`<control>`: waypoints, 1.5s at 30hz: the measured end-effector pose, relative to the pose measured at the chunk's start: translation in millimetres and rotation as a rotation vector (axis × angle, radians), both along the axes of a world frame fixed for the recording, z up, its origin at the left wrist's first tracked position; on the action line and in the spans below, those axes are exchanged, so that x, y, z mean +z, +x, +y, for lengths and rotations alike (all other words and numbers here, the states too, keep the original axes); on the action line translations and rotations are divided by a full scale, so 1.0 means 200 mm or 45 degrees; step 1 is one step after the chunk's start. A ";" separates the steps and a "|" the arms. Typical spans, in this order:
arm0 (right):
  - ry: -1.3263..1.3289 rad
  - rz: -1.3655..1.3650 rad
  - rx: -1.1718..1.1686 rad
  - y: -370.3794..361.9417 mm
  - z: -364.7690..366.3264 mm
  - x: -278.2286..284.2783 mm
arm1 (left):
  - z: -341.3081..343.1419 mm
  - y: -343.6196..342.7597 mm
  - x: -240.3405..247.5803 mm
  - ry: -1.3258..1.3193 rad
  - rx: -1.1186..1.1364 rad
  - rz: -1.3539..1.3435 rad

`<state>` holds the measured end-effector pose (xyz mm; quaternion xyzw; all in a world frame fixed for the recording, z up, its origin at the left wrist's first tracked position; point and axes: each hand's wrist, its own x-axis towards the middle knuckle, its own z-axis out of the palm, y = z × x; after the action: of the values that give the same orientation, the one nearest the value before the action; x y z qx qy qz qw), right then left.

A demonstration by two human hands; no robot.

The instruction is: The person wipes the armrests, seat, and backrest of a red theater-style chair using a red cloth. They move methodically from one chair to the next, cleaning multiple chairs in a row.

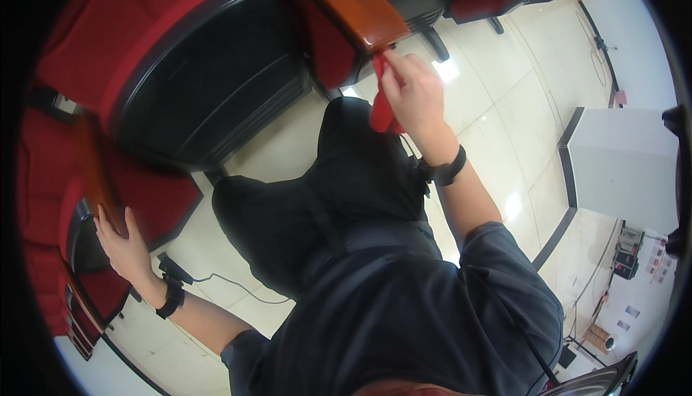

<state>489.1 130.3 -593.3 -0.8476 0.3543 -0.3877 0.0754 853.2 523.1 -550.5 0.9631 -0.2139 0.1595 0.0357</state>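
Observation:
My right hand (417, 93) is closed on a red cloth (382, 107), which hangs below the fingers. Its fingertips are at the front end of a brown wooden armrest (367, 21), where the cloth meets the edge. My left hand (124, 246) lies with fingers stretched out against the lower end of another wooden armrest (99, 169) on the left. Between the two armrests is a red seat with a black underside panel (216, 71), tipped up.
More red seats (43, 172) stand in a row on the left and at the top. A cable (238, 277) trails from a black device (175, 269) near my left wrist. Pale tiles cover the floor (497, 107); a white wall block (620, 158) with dark skirting stands at right.

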 end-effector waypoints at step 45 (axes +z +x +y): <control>1.531 -1.330 0.461 -0.38 -0.11 0.03 | 0.02 0.01 -0.01 -0.054 0.024 0.022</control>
<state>412.8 108.3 -586.4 -0.4163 0.2785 -0.4584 0.7341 856.1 526.5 -552.7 0.9654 -0.2012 0.1559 0.0563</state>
